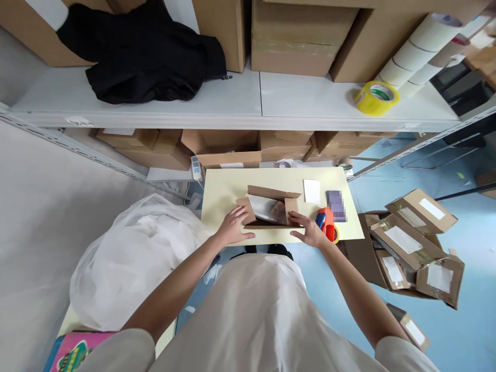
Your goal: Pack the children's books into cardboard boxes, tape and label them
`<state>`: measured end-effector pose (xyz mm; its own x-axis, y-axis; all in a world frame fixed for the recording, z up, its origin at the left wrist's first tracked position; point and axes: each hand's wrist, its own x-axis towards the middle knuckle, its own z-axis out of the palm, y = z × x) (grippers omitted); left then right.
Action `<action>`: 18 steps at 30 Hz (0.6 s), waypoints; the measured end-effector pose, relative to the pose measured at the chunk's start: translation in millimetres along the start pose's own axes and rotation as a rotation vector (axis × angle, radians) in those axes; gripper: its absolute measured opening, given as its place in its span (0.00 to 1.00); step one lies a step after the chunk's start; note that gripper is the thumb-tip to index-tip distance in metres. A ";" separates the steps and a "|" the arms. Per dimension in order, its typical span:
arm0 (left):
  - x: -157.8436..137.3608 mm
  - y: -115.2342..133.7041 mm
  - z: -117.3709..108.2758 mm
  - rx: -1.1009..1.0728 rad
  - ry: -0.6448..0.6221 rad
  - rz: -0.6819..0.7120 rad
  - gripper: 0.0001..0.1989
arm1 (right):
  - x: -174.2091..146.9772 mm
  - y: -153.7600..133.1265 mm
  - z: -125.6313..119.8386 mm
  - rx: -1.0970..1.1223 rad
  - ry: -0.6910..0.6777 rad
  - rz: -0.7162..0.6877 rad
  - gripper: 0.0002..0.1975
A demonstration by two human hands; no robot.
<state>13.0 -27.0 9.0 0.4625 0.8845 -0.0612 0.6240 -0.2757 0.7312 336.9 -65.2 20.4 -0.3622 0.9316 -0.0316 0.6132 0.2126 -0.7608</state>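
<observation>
The box (273, 192) stands open near the worktop's (225, 186) centre, a plastic-wrapped item (263, 207) inside. The left hand (235, 226), spread, is at the box's 8 o'clock, fingers on one end flap (250, 212); the right hand (309, 228), also spread, is at 4, fingers on the other. A white card (312, 191) lies at 2 o'clock, a tape dispenser (329, 224) between 3 and 4.
</observation>
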 end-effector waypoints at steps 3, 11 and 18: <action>3.9 -9.4 4.4 0.039 0.045 0.030 0.22 | -0.8 11.8 7.7 0.022 0.231 0.096 0.15; 5.8 -19.7 14.9 0.032 0.182 -0.168 0.32 | 9.8 23.8 13.1 0.209 0.343 0.201 0.19; 9.6 -32.9 19.9 -0.178 0.199 -0.160 0.38 | 31.8 28.5 2.9 0.261 0.311 0.544 0.37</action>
<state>9.5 -16.9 -29.2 0.2240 0.9725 -0.0632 0.5504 -0.0727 0.8317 340.9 -30.4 -4.2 0.1928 0.9356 -0.2956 0.4476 -0.3520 -0.8221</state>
